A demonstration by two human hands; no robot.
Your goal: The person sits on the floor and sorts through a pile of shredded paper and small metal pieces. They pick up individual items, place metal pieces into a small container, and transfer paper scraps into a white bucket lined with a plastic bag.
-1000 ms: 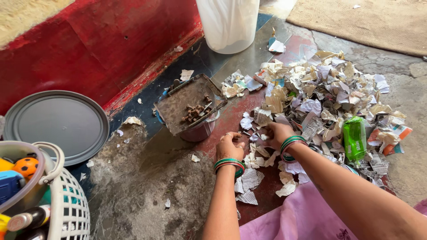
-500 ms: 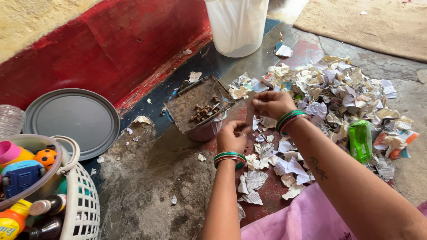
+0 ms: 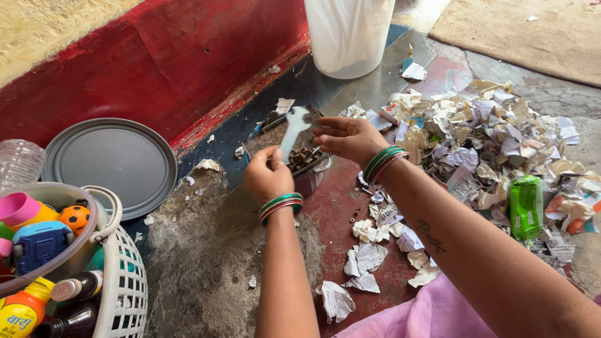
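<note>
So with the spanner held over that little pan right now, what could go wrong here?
The left hand holds the flat metal spanner only by its lower end; it could slip and hit the tray resting loosely on the small pot, spilling the rusty bits. The right hand hovers just above that tray and might nudge it. Any spilled pieces could get lost in the torn paper pile alongside.

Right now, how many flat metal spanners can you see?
1: a flat metal spanner, held in the left hand, above the metal tray. More may lie hidden under the paper scraps.
</note>
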